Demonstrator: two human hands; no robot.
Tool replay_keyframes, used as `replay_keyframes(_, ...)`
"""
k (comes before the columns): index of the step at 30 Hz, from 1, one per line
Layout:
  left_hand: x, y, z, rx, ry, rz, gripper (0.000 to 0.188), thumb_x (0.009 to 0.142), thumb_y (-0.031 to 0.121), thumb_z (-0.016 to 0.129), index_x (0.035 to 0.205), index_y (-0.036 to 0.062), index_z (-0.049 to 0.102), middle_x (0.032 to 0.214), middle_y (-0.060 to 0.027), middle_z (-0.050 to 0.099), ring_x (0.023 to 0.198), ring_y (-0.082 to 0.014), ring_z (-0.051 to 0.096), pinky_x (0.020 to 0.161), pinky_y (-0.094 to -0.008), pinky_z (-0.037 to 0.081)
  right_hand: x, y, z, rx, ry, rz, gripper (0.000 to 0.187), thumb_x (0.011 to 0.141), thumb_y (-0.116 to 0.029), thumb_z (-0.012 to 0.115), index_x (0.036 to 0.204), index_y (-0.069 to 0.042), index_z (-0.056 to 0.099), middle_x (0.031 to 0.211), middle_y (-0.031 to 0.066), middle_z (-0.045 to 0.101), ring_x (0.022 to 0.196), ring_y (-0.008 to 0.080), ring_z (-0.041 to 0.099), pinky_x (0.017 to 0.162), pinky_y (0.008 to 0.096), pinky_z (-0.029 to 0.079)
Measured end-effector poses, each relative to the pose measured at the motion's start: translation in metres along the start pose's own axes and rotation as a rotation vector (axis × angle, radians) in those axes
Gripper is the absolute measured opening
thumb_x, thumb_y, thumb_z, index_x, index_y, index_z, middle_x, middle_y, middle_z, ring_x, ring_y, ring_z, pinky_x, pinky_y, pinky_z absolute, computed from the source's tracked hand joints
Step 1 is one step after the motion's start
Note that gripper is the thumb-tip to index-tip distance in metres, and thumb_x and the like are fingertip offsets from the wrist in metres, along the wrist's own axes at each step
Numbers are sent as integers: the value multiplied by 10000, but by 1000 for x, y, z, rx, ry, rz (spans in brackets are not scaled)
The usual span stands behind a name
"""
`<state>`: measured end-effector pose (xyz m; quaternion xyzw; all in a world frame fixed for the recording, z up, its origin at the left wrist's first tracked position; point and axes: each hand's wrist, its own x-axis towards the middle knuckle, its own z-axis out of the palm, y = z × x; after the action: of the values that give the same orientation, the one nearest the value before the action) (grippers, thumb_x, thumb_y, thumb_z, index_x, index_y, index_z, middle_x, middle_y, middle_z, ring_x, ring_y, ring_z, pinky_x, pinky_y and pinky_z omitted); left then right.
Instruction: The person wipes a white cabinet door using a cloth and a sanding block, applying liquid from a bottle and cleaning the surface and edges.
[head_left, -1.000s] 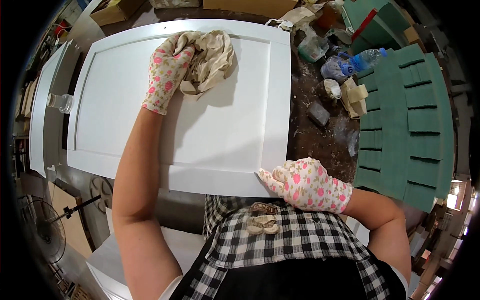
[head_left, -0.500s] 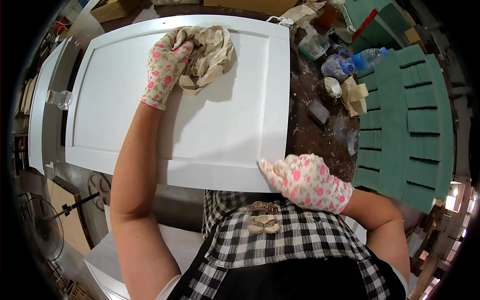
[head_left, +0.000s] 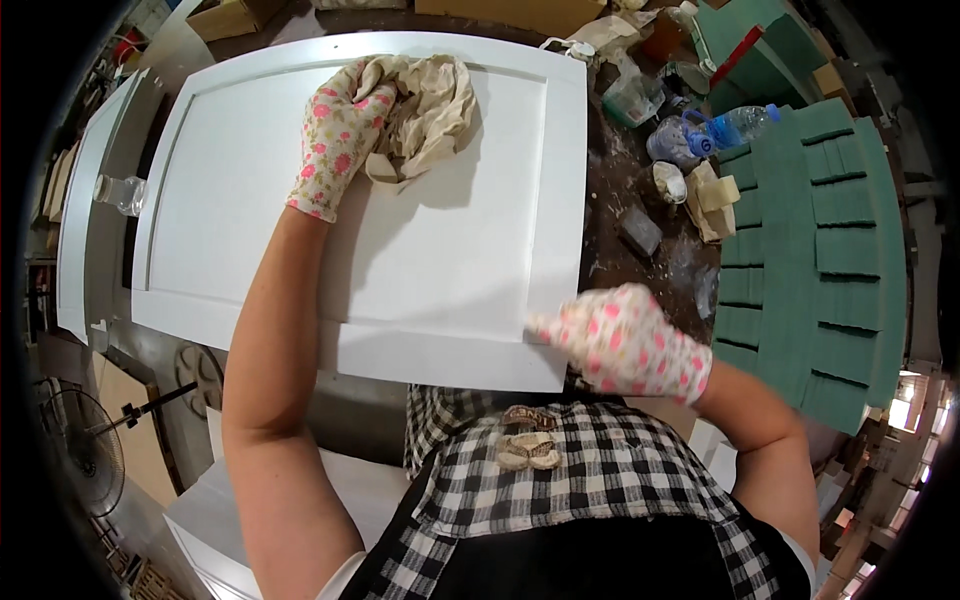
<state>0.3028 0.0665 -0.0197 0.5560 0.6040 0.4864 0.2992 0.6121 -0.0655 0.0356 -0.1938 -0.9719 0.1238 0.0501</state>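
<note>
A white framed panel, like a cabinet door with a recessed middle, lies flat before me. My left hand, in a flowered glove, is closed on a crumpled beige cloth over the panel's upper part. At the panel's near right corner is my right hand, gloved alike and smeared by motion. Its index finger points left, its tip at the inner edge of the frame. The other fingers look bent, but blur hides whether anything is in them.
Right of the panel, the dark tabletop bears a grey block, plastic bottles and a yellowish sponge-like block. Slotted green sheets lie beyond. On the left are a clear jar, another white panel and a fan.
My right hand has shifted slightly up and right along the panel's corner and is now blurred. The cloth's hanging edge has changed shape a little; my left hand still grips it.
</note>
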Motion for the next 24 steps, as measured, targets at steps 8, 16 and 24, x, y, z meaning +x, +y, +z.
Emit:
replay_keyframes(8, -2, 0, 0, -74, -3, 4, 338, 876, 167, 621, 1190, 41, 633, 1038, -89, 704, 937, -164, 658, 832, -293, 510, 29, 36, -7, -293, 150, 16, 326, 820, -97, 560, 1139, -52, 606, 854, 77, 647, 682, 190, 632, 511, 311, 501)
replay_keyframes(16, -1, 3, 1, -91, -18, -30, 368, 876, 153, 621, 1223, 30, 616, 1071, -94, 699, 966, -159, 652, 865, -287, 502, 31, 64, -15, -289, 213, 9, 206, 793, -76, 555, 989, -40, 607, 756, 76, 600, 603, 185, 600, 454, 308, 471)
replay_keyframes(24, 0, 4, 7, -81, -3, -6, 361, 877, 142, 616, 1218, 24, 619, 1072, -96, 698, 967, -156, 649, 872, -285, 499, -2, -25, 0, -82, -92, -41, 393, 792, -122, 594, 1154, 30, 611, 787, 68, 604, 638, 193, 606, 477, 294, 470)
